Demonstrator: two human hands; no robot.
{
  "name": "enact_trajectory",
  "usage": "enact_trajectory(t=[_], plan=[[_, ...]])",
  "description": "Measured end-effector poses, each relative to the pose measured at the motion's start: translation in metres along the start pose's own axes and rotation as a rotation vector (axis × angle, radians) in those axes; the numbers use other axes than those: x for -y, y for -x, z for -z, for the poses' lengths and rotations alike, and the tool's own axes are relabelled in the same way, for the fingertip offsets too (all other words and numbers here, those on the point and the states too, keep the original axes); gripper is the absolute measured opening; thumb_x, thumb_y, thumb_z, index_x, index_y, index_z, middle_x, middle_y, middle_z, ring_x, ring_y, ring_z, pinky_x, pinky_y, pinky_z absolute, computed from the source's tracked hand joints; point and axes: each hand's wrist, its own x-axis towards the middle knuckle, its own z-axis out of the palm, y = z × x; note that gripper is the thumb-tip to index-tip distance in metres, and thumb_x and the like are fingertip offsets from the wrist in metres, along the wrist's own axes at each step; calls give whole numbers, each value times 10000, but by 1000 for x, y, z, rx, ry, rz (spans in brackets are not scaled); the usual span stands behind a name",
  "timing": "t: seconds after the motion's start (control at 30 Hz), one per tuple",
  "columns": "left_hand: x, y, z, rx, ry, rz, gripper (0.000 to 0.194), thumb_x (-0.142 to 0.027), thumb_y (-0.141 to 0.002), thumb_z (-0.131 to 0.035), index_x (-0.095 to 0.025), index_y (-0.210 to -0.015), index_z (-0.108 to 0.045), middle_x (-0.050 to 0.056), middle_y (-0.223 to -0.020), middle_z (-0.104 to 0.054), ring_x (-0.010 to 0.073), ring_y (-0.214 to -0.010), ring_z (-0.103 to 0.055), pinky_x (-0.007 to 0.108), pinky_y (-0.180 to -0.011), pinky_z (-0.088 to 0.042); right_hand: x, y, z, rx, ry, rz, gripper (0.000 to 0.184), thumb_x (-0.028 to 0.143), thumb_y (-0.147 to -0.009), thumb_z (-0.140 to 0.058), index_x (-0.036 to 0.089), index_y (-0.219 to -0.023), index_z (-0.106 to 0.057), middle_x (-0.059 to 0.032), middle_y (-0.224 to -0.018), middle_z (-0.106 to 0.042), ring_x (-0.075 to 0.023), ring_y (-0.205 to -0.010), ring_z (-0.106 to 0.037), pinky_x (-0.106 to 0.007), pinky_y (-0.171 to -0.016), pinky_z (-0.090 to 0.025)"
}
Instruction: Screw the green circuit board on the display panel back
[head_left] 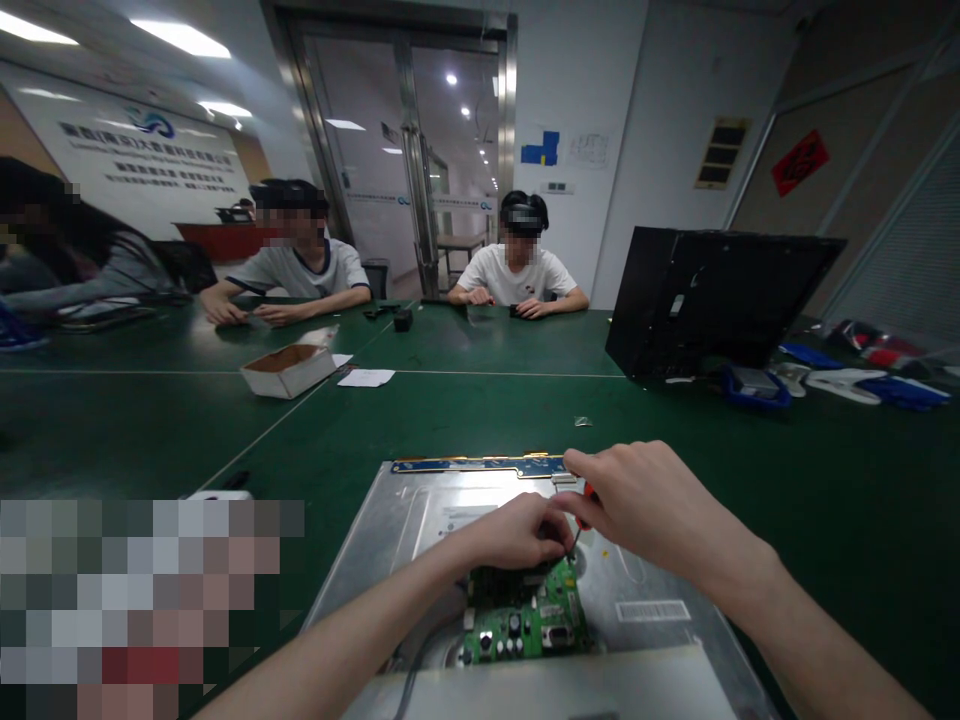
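A silvery metal panel point(652, 575), perhaps the back of a flat screen, lies on the table in front of me. Screwed or resting on it is a green circuit board point(525, 635), with a narrow blue circuit strip point(465, 466) along the panel's far edge. My right hand point(645, 500) is closed around a red-handled screwdriver point(585, 512), its shaft slanting down to the board's upper right corner. Beside the shaft, my left hand point(525, 530) has its fingers pinched together at that corner; what they hold, if anything, is hidden. My left forearm crosses the panel.
A black monitor-like housing point(720, 300) stands at the right, with a blue-edged item point(756, 385) before it. Farther left are an open white box point(289, 370) and paper point(366, 377). A small clear bag point(583, 421) lies beyond the panel. Several people sit around the table.
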Motion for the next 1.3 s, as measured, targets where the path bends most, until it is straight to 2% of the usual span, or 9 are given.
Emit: enact_trajectory(t=[0.17,0.33,0.5,0.67,0.83,0.93,1.03,1.17,1.3], plan=[[2,-2,-1,-5,-6,2,186,-23,-705,-593,-143,-784,-711,15,-814,-694,168,-756,-613,233,-716,-466,3,-3,-1,13,36,12,215,326,-940,-456,206,-838,-602,-52,-675,-686,-211,-602,-658,-262,-478,-261],[5,-2,-1,-1,-16,3,198,-44,-726,-601,-149,-839,-724,14,-836,-710,173,-765,-624,244,-737,-466,0,-1,0,26,-69,61,62,244,-878,-524,211,-911,-565,-32,-747,-698,-208,-643,-662,-267,-489,-255],[5,0,-1,-1,-27,6,204,-58,-741,-598,-155,-869,-726,9,-811,-709,172,-754,-622,240,-709,-457,-9,4,-1,26,-228,76,322,208,-823,-567,212,-1130,-466,-6,-766,-685,-205,-672,-652,-269,-513,-272],[3,0,-1,-4,-35,10,199,-64,-743,-601,-151,-875,-723,5,-788,-699,166,-733,-609,227,-676,-439,-9,10,7,52,-348,152,291,175,-792,-592,239,-1058,-491,9,-904,-676,-162,-703,-615,-262,-548,-315],[2,-1,0,-1,-38,9,162,-67,-739,-594,-152,-810,-713,-11,-729,-674,156,-682,-588,215,-621,-419,-2,9,8,5,-228,93,193,338,-841,-620,237,-990,-549,-1,-800,-688,-198,-685,-635,-268,-518,-293],[1,-1,0,2,-24,4,206,-39,-732,-578,-159,-831,-713,-11,-764,-682,153,-706,-600,208,-641,-435,-1,5,3,-6,-88,59,169,398,-908,-541,234,-903,-580,-8,-683,-673,-207,-599,-633,-267,-478,-232],[1,0,0,4,-18,0,214,-25,-723,-581,-148,-837,-714,3,-782,-686,156,-717,-607,213,-662,-446,-2,2,0,12,-21,50,190,369,-936,-491,223,-851,-578,-19,-649,-660,-205,-573,-627,-268,-468,-203],[1,0,-1,-7,-27,8,188,-38,-728,-596,-145,-827,-714,5,-780,-688,164,-732,-609,227,-690,-444,-7,4,1,17,-103,63,65,251,-877,-527,215,-929,-540,-13,-719,-670,-202,-607,-626,-273,-478,-217],[1,0,-1,-7,-31,14,183,-42,-741,-594,-152,-824,-714,-10,-750,-682,153,-706,-600,216,-666,-432,-13,10,5,24,-272,149,225,150,-791,-567,216,-993,-494,0,-840,-671,-173,-679,-620,-268,-524,-288]])
